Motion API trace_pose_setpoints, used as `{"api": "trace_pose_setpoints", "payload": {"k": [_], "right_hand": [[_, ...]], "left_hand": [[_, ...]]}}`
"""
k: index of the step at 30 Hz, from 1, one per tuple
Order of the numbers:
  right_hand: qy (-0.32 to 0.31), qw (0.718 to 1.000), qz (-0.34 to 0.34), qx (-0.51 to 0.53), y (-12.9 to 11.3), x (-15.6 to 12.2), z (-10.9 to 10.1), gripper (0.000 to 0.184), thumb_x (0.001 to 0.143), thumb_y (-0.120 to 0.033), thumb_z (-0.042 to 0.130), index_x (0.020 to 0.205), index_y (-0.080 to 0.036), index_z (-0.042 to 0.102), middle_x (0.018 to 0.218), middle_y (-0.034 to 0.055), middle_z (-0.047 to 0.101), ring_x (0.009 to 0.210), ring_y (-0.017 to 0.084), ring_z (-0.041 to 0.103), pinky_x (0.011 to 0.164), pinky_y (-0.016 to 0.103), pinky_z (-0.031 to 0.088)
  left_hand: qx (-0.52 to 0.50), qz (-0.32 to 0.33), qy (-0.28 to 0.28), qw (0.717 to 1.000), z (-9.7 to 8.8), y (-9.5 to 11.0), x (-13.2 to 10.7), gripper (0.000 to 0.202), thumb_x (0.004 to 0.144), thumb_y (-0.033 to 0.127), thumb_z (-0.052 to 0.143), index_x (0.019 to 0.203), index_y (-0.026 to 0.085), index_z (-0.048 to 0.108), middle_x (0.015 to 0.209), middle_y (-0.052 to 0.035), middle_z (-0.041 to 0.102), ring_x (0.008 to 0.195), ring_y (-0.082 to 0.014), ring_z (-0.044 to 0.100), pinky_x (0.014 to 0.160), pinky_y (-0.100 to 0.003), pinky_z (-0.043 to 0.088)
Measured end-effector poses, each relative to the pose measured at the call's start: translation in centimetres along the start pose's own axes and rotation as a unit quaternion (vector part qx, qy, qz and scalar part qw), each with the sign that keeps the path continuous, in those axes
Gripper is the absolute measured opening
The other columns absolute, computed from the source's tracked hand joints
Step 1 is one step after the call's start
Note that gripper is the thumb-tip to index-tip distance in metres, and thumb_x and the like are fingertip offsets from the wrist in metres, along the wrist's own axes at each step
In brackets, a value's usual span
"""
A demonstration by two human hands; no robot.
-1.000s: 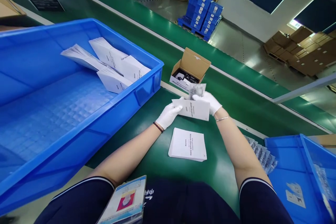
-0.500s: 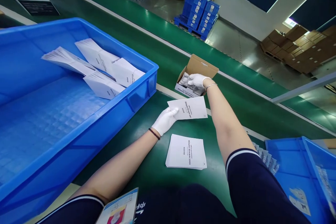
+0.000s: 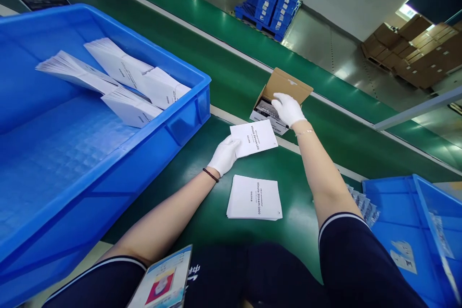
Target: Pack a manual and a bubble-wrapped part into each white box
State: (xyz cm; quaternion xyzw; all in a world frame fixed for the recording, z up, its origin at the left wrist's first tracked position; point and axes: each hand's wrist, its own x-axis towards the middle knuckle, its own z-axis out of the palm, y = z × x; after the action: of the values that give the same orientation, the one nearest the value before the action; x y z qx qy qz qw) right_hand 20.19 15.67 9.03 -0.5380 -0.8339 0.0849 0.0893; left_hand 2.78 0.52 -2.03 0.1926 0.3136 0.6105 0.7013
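Observation:
My left hand [image 3: 224,155], in a white glove, grips a white printed booklet [image 3: 255,135] by its left edge, thumb on top. A neat stack of the same booklets [image 3: 254,198] lies on the green surface just below it. My right hand [image 3: 288,109], gloved too, is over an open carton [image 3: 269,122] with white printed sides and its brown lid raised. The right hand's fingers are apart, with nothing seen in them. Inside the carton is something dark in clear plastic wrap [image 3: 267,109], partly hidden by the hand.
A large blue bin [image 3: 159,149] on the left holds several bundles of booklets [image 3: 135,106]. Another blue bin [image 3: 390,221] stands at the right, with small plastic packets [image 3: 364,204] beside it. A green conveyor [image 3: 224,65] with pale rails runs behind the carton.
My right hand has lifted off the plastic-wrapped contents and its fingers have opened. The left hand still holds the booklet, slightly turned. The whole view has shifted a little.

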Motion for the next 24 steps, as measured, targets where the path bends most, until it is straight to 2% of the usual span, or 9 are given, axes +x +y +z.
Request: {"api": "trace_pose_setpoints", "payload": {"k": [2, 3, 4, 6, 9, 14, 17, 20, 24], "right_hand": [[0.003, 0.99, -0.134, -0.043, -2.1, -3.7, 0.2, 0.049, 0.097, -0.046, 0.051, 0.138, -0.021, 0.059, 0.139, 0.0114, 0.059, 0.133, 0.036, 0.045, 0.112, 0.052, 0.036], [-0.028, 0.975, -0.207, -0.071, -3.2, -5.7, 0.7, 0.053, 0.092, -0.047, 0.059, 0.138, -0.022, 0.058, 0.14, 0.0121, 0.058, 0.133, 0.038, 0.044, 0.111, 0.053, 0.036], [-0.051, 0.96, -0.259, -0.097, -4.2, -7.6, 1.4, 0.054, 0.09, -0.043, 0.064, 0.139, -0.021, 0.056, 0.142, 0.0133, 0.056, 0.133, 0.038, 0.043, 0.111, 0.055, 0.035], [-0.079, 0.941, -0.304, -0.129, -5.6, -10.5, 2.8, 0.048, 0.094, -0.026, 0.056, 0.141, -0.02, 0.054, 0.142, 0.0143, 0.057, 0.131, 0.035, 0.045, 0.111, 0.055, 0.034], [-0.039, 0.955, -0.262, -0.13, -4.9, -11.8, 2.9, 0.05, 0.095, -0.011, 0.038, 0.141, -0.019, 0.057, 0.141, 0.0128, 0.059, 0.134, 0.031, 0.046, 0.115, 0.053, 0.034], [0.104, 0.98, -0.094, -0.14, 1.0, -7.7, -0.1, 0.057, 0.095, -0.015, 0.034, 0.15, -0.021, 0.048, 0.153, 0.0113, 0.048, 0.148, 0.034, 0.031, 0.12, 0.06, 0.024], [0.042, 0.991, 0.0, -0.124, 4.6, -4.9, 0.2, 0.061, 0.098, -0.039, 0.042, 0.154, -0.015, 0.04, 0.16, 0.0168, 0.036, 0.149, 0.039, 0.026, 0.119, 0.061, 0.025], [-0.052, 0.994, 0.036, -0.087, 6.6, -4.0, 1.3, 0.077, 0.094, -0.058, 0.048, 0.156, -0.017, 0.034, 0.163, 0.0169, 0.031, 0.15, 0.039, 0.025, 0.119, 0.059, 0.025], [0.028, 0.994, 0.028, -0.099, 4.8, -7.9, 1.9, 0.084, 0.092, -0.061, 0.052, 0.157, -0.013, 0.03, 0.163, 0.0211, 0.027, 0.151, 0.042, 0.02, 0.119, 0.064, 0.02]], "left_hand": [[0.008, 0.002, 0.014, 1.0, -0.1, 0.0, -0.1, 0.053, 0.08, 0.021, 0.071, 0.131, 0.012, 0.06, 0.142, -0.0178, 0.059, 0.131, -0.034, 0.057, 0.114, -0.053, 0.045], [0.014, -0.002, 0.013, 1.0, 0.0, 0.1, -0.1, 0.052, 0.08, 0.02, 0.071, 0.13, 0.012, 0.061, 0.139, -0.0175, 0.06, 0.129, -0.0335, 0.058, 0.114, -0.052, 0.045], [0.021, -0.008, 0.008, 1.0, 0.0, 0.2, -0.2, 0.05, 0.08, 0.02, 0.071, 0.128, 0.013, 0.062, 0.138, -0.017, 0.062, 0.129, -0.033, 0.059, 0.113, -0.05, 0.046], [0.028, -0.022, -0.013, 0.999, 0.1, 0.3, -0.5, 0.045, 0.08, 0.021, 0.07, 0.124, 0.013, 0.065, 0.136, -0.016, 0.063, 0.127, -0.0324, 0.059, 0.111, -0.047, 0.048], [0.021, -0.042, -0.042, 0.998, 0.1, 0.5, -0.7, 0.046, 0.084, 0.027, 0.069, 0.128, 0.015, 0.063, 0.132, -0.0156, 0.065, 0.116, -0.0303, 0.066, 0.104, -0.046, 0.053], [0.002, -0.064, -0.048, 0.997, -0.7, 0.5, -0.6, 0.042, 0.089, 0.033, 0.065, 0.127, 0.017, 0.064, 0.127, -0.0157, 0.068, 0.101, -0.0245, 0.071, 0.1, -0.044, 0.054], [0.01, -0.059, -0.06, 0.996, -1.0, 0.4, -0.5, 0.035, 0.088, 0.032, 0.066, 0.121, 0.018, 0.068, 0.127, -0.0147, 0.068, 0.103, -0.0249, 0.071, 0.102, -0.044, 0.052], [0.016, -0.057, -0.063, 0.996, -1.1, 0.5, -0.4, 0.034, 0.087, 0.033, 0.068, 0.118, 0.019, 0.069, 0.126, -0.0141, 0.069, 0.104, -0.025, 0.07, 0.103, -0.043, 0.051], [0.015, -0.062, -0.06, 0.996, -0.9, 0.5, -0.5, 0.035, 0.085, 0.032, 0.069, 0.117, 0.018, 0.069, 0.123, -0.0134, 0.07, 0.102, -0.0246, 0.071, 0.103, -0.043, 0.051]]}}
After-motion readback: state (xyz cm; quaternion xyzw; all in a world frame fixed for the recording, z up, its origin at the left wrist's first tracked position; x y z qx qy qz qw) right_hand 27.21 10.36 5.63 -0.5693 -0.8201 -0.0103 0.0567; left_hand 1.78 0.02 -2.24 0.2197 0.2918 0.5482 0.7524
